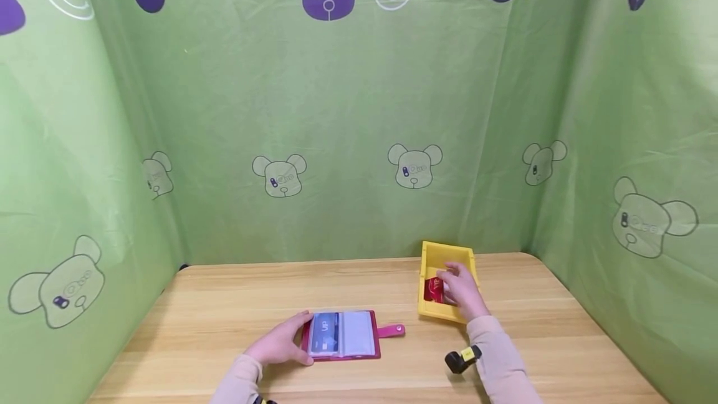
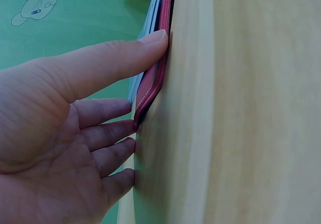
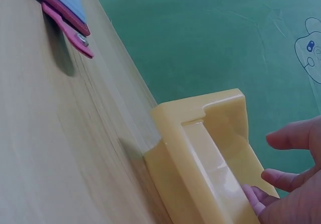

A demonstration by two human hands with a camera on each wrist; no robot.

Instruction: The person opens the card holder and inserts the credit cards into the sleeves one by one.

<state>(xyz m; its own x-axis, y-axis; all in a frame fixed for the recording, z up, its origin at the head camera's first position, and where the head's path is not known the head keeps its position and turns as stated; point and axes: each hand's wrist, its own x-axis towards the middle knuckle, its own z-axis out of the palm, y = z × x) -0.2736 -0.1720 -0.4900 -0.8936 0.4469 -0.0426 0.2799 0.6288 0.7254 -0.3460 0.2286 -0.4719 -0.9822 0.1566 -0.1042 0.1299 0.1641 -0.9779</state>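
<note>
An open card holder [image 1: 359, 334] with a dark red cover and clear sleeves lies on the table, a blue VIP card [image 1: 324, 333] in its left sleeve. My left hand [image 1: 280, 340] rests at its left edge, thumb at the near corner and index finger at the far one. In the left wrist view the thumb touches the red cover [image 2: 159, 78] and the other fingers are loosely extended. My right hand [image 1: 462, 288] reaches into a yellow bin [image 1: 429, 310], fingers spread, with nothing visible between thumb and index finger. Beside those fingers lies a red VIP card [image 1: 434, 290] in the bin.
A pink strap [image 1: 391, 330] with a metal snap sticks out from the card holder's right side toward the bin. Green printed curtains [image 1: 348, 217] surround the wooden table [image 1: 235, 298] at the back and both sides.
</note>
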